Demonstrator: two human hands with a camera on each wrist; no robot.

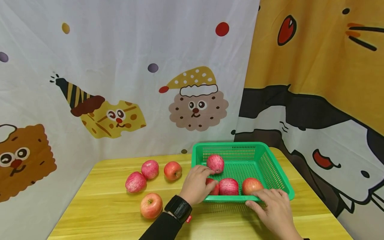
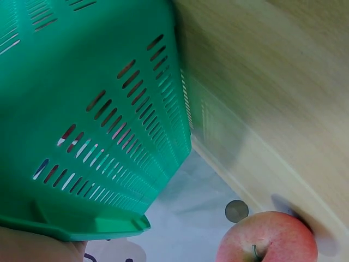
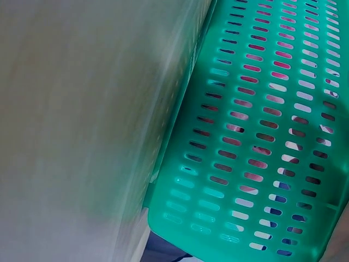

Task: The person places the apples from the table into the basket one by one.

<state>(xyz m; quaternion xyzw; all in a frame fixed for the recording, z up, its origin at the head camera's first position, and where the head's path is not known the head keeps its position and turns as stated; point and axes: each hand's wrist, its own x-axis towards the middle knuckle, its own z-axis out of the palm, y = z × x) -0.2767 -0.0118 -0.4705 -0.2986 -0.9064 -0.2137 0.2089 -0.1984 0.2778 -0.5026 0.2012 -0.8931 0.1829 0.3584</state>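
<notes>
Basket (image 1: 225,198) in head view stands toward the table's (image 1: 108,213) far right corner, four apples (image 1: 229,187) inside. Right hand (image 1: 274,208) grips its near edge by the right corner, fingertips beside one apple. Left hand (image 1: 195,185) reaches over the near left corner, thumb above another apple; whether it grasps cannot be told. Left wrist view: loose apple (image 2: 267,240) apart from basket. Right wrist view: red showing through basket slots.

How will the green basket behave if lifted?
The basket is probably light and fairly stiff, being slotted yet straight-edged. The apples inside look loose, so may roll if it tilts. Three sit along the near side, which could feel heavier.
</notes>
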